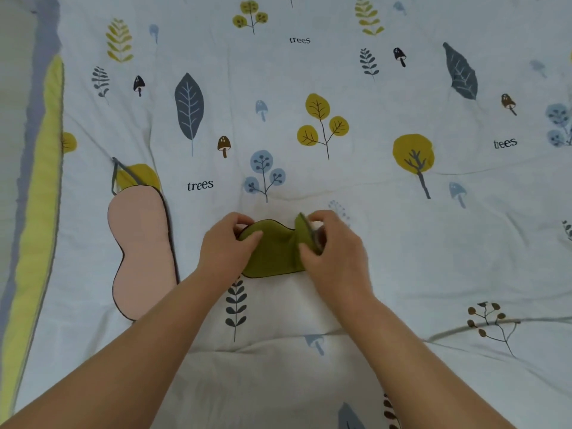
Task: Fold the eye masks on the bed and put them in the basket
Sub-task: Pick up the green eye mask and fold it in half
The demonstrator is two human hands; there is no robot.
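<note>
In the head view, the green eye mask (274,253) is lying on the bed cover (402,243) just below the middle of the picture, and both hands are working on it. The left hand (227,247) is closing on the mask's end at 9 o'clock, thumb on top and fingers tucked under the edge, pinning it to the cover. The right hand (335,249) is pinching the end at 3 o'clock and lifting it; that end is standing up and curling toward the middle, so the fold looks to be just starting.

To do this fold well, the left hand should be holding its end flat while the right hand is carrying the raised end straight across toward 9 o'clock, so the two rounded ends are meeting edge on edge. The strap is mostly hidden; a pale bit is showing behind the right hand, and it should be getting tucked inside the fold.

The pink eye mask (140,249) is lying flat and unfolded at 9 o'clock of the green one, well apart from both hands, its grey strap (119,173) trailing toward 12 o'clock. The basket is not showing anywhere in this view.
</note>
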